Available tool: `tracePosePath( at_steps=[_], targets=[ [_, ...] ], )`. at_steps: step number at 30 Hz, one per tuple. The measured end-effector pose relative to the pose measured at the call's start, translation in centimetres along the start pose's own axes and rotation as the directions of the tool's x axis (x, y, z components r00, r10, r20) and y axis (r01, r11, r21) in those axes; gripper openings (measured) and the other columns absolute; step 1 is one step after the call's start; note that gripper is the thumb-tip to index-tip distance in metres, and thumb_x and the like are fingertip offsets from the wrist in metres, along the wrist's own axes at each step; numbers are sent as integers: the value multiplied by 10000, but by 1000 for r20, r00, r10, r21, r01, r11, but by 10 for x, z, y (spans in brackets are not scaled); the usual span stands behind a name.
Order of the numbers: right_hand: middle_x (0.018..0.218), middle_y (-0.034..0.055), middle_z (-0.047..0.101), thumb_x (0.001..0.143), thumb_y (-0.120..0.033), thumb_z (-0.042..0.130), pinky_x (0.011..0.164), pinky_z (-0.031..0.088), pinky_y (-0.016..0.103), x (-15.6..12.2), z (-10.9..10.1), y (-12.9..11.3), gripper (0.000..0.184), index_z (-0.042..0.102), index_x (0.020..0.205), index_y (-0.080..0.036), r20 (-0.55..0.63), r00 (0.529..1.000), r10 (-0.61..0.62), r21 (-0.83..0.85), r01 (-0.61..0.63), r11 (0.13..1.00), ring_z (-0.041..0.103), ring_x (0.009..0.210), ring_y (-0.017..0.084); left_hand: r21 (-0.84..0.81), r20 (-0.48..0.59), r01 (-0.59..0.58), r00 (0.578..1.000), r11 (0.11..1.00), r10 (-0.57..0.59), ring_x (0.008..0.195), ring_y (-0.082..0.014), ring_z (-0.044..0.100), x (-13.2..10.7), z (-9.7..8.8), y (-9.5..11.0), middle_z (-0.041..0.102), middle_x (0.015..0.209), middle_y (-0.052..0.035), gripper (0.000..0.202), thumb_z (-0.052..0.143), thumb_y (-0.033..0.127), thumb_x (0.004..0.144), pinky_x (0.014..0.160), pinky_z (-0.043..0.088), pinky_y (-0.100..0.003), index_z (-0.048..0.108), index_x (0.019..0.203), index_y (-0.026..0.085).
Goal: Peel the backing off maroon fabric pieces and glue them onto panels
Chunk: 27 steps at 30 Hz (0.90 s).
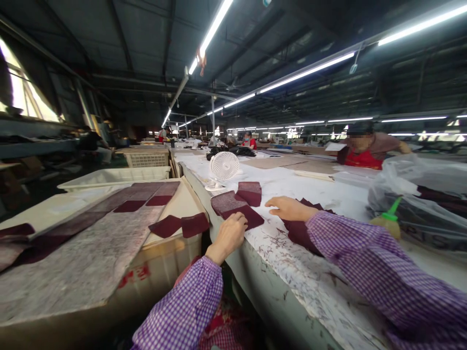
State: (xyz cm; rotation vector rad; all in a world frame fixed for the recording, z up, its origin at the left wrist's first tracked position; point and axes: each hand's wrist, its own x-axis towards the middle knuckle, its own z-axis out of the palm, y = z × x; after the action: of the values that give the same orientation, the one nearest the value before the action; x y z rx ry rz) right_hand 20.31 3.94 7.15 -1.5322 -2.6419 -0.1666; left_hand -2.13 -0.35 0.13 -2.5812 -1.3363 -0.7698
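My left hand (229, 236) is at the table's near edge, its fingers curled together on a maroon fabric piece (251, 217). The thumb side is partly hidden. That piece overlaps a greyish-maroon piece (223, 201), and another maroon piece (249, 193) lies just behind. To the right, my right hand (290, 208) hovers low over the white table top, fingers stretched out and apart with nothing in them. Under my right forearm a pile of dark maroon pieces (299, 233) shows, partly covered by the sleeve.
A small white fan (224, 166) stands behind the pieces. On the left, a cream bin (171, 255) carries a board with fabric strips (133, 206). A green-nozzled bottle (388, 221) and a plastic bag (412, 194) sit right. A person in red (365, 156) leans across the table.
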Motion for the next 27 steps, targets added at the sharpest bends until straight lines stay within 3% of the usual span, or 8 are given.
tracePosePath(
  at_steps=[4,8,12,19,27],
  targets=[
    [1212,103,598,808,-220,571,945,405,303,60,20,-15,383,580,1186,-163,-14,1000,5,7,-5,1000,553,1105,233,-2,40,-10,999,1000,10,977,-206,537,18,8,-3,631,997,-81,225,417,185,895,886,435,-318,637,921,145],
    [1203,102,570,855,-285,576,894,453,403,95,40,-14,366,539,1194,-153,1,1000,12,1,-12,1000,566,1046,221,-16,72,-35,997,999,37,1034,-194,530,38,18,-9,641,1065,-80,253,406,176,898,931,417,-306,635,1002,140],
    [1167,84,561,898,-331,525,852,479,426,106,51,-10,331,529,1183,-164,-11,1000,29,-41,-29,999,570,1001,203,-22,87,-22,996,1000,24,1048,-217,535,51,25,-12,634,1116,-91,253,436,214,890,930,422,-349,632,1036,146],
    [1144,83,567,893,-327,533,845,480,421,113,61,-12,303,553,1134,-145,-37,995,96,-56,-98,994,569,994,203,-39,97,15,995,999,-11,1043,-221,536,52,29,-15,639,1121,-74,270,428,244,895,929,420,-366,640,1038,159],
    [1152,82,562,899,-328,524,820,496,403,129,53,22,310,541,1155,-156,-85,917,390,143,-376,916,575,974,196,-54,111,-6,994,999,12,1033,-195,553,55,30,-18,650,1094,-56,238,460,246,886,952,413,-316,649,1008,169]
  ],
)
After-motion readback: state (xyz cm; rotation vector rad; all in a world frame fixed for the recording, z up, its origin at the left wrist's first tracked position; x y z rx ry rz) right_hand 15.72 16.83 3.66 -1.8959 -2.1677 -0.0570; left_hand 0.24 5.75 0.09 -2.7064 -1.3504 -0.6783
